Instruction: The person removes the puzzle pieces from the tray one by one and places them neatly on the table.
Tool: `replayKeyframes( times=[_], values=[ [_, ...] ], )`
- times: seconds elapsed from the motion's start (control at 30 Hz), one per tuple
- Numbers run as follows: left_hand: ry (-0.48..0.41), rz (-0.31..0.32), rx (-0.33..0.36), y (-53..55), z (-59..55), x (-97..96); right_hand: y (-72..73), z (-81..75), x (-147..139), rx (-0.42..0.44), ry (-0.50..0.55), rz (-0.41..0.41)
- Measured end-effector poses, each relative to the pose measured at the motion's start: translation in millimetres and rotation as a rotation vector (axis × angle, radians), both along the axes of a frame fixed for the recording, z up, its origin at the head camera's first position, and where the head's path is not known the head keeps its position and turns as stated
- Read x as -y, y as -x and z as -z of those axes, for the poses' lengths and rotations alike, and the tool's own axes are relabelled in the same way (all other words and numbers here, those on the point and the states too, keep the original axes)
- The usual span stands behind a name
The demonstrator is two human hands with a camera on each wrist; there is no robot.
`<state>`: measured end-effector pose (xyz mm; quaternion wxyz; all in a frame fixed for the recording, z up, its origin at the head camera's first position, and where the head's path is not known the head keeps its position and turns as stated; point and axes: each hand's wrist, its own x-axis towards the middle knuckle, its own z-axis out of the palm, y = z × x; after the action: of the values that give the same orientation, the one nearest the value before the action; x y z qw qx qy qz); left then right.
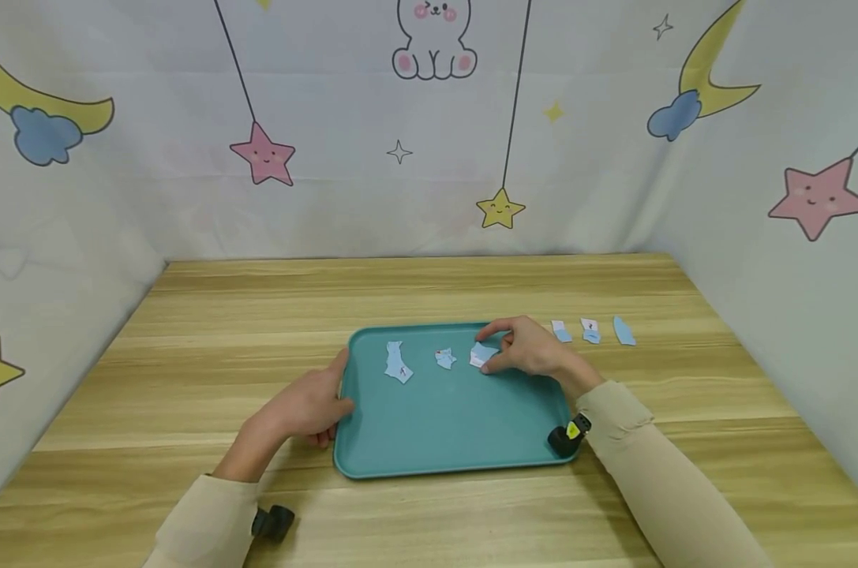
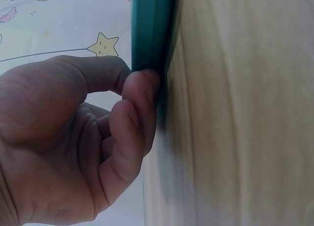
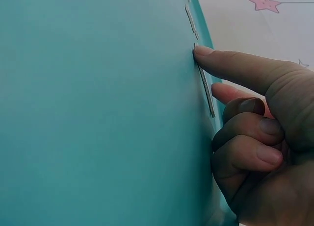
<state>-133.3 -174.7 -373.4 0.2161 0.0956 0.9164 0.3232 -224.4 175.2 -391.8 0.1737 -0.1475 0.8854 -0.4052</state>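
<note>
A teal tray [image 1: 457, 426] lies on the wooden table with three irregular light-blue and white paper pieces on it. At its left edge my left hand [image 1: 315, 402] grips the rim, thumb over the top and fingertips under the side, as the left wrist view shows the fingers [image 2: 132, 138] bent at the tray wall [image 2: 149, 35]. My right hand [image 1: 531, 347] reaches over the far right part and pinches the rightmost paper piece [image 1: 481, 354] between thumb and index finger. Left of that lie a small paper piece [image 1: 445, 358] and a longer paper piece [image 1: 398, 363].
On the table [image 1: 187, 315], beyond the tray's right side, lie three more pieces: a white-and-blue piece [image 1: 560, 330], a similar piece [image 1: 590, 330] and a plain blue piece [image 1: 623, 331]. A printed curtain [image 1: 343, 189] encloses the back and sides.
</note>
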Motion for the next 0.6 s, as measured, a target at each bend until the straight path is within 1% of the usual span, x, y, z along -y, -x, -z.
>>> replayKeyframes(
  times=[0.13,0.4,0.6],
  values=[
    [0.001,-0.005,0.001,-0.4,-0.6,-0.3,0.0,0.7,-0.3,-0.014,-0.006,-0.008],
    [0.001,-0.003,-0.013,-0.9,0.7,-0.2,1.6,5.1,-2.2,-0.042,0.034,-0.046],
    [-0.001,-0.006,-0.018,-0.6,1.7,-0.4,4.4,7.3,-4.4,-0.040,0.048,-0.061]
  ],
)
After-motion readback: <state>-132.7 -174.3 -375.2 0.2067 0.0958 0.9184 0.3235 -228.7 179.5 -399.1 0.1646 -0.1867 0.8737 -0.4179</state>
